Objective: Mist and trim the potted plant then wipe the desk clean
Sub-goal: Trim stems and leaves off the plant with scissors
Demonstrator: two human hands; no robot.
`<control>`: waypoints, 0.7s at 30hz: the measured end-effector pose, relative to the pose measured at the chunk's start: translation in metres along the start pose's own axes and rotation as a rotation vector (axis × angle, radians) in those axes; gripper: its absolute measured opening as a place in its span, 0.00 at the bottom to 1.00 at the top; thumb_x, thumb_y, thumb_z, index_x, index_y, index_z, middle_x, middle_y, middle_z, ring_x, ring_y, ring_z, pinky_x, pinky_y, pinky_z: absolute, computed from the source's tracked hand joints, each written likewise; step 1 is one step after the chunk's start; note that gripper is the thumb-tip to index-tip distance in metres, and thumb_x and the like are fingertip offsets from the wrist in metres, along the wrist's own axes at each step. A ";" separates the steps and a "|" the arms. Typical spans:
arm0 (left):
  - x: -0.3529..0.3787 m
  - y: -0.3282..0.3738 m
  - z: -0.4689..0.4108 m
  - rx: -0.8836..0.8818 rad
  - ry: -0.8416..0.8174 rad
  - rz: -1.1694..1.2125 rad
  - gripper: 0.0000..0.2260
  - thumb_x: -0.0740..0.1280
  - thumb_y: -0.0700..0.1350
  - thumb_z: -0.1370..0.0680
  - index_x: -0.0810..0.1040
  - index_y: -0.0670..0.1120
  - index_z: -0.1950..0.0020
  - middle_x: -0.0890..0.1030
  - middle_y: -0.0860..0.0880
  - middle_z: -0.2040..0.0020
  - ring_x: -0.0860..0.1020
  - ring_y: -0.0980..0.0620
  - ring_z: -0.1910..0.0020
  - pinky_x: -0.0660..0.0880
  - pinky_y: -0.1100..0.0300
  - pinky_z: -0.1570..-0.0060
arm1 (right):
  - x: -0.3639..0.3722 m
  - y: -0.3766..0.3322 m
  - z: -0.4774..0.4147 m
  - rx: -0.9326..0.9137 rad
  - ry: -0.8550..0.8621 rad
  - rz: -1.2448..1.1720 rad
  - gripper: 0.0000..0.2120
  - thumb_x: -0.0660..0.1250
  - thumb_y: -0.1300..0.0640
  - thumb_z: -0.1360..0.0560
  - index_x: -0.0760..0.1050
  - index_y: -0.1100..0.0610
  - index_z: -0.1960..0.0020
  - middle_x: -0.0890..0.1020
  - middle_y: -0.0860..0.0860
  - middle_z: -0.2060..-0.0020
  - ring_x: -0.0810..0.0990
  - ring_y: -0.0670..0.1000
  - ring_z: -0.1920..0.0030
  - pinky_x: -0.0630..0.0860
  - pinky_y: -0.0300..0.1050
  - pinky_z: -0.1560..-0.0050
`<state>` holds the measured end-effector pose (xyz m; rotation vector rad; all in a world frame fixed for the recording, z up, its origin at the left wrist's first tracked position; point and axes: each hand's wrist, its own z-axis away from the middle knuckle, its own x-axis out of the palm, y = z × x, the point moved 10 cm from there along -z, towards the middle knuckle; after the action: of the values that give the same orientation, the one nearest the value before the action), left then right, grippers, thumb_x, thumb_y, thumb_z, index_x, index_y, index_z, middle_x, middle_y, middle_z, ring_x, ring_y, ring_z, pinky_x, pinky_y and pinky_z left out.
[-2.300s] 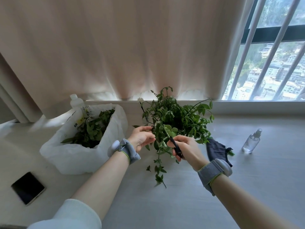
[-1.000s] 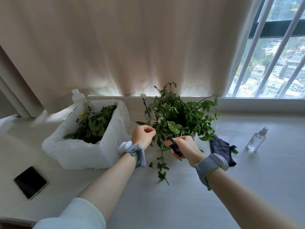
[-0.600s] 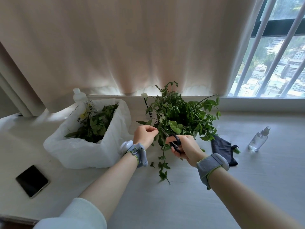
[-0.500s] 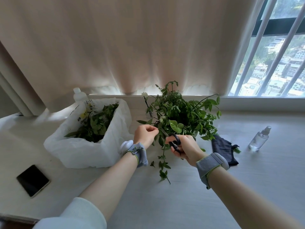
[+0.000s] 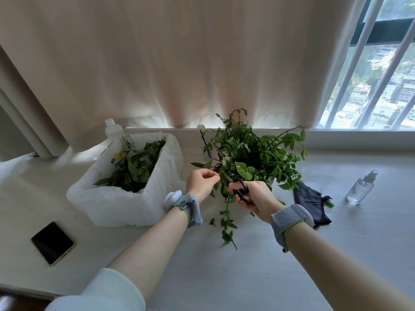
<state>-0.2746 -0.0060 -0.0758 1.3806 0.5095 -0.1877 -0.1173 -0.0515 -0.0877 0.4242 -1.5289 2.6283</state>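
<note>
At desk (image 5: 247,277) centre | left hand (image 5: 201,182) pinches plant (image 5: 253,151) stem | right hand (image 5: 256,196) grips scissors (image 5: 241,189), blades at stem

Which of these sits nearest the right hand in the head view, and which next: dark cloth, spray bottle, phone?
1. dark cloth, just right of the right hand.
2. spray bottle, farther right.
3. phone, far left.

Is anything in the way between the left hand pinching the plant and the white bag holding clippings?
Nothing visible. The left hand pinches the potted plant at its left edge. The white bag sits just to the hand's left with its top open, and no object lies between them.
</note>
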 end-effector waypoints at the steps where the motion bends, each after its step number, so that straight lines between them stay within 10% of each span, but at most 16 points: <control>1: 0.000 0.000 0.000 0.005 0.000 -0.004 0.04 0.71 0.42 0.27 0.81 0.49 0.61 0.79 0.53 0.64 0.78 0.52 0.59 0.77 0.57 0.52 | 0.000 -0.001 0.001 -0.005 -0.006 0.002 0.07 0.64 0.68 0.24 0.75 0.71 0.48 0.70 0.56 0.71 0.69 0.44 0.85 0.62 0.32 0.85; 10: -0.007 -0.008 0.009 -0.068 0.008 -0.039 0.16 0.64 0.47 0.27 0.77 0.47 0.74 0.77 0.51 0.72 0.75 0.51 0.65 0.73 0.58 0.56 | -0.004 0.000 0.000 -0.044 0.009 0.025 0.06 0.65 0.66 0.26 0.78 0.68 0.52 0.71 0.54 0.73 0.69 0.46 0.80 0.64 0.32 0.82; 21: 0.000 0.000 0.011 0.055 -0.190 -0.157 0.08 0.80 0.48 0.37 0.82 0.50 0.65 0.83 0.51 0.62 0.79 0.53 0.58 0.76 0.58 0.53 | -0.011 -0.017 -0.006 -0.177 0.044 0.098 0.07 0.66 0.65 0.28 0.79 0.60 0.63 0.71 0.54 0.77 0.67 0.51 0.75 0.62 0.35 0.77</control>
<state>-0.2716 -0.0168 -0.0748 1.3605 0.4565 -0.4588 -0.1044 -0.0373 -0.0795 0.2824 -1.7928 2.5229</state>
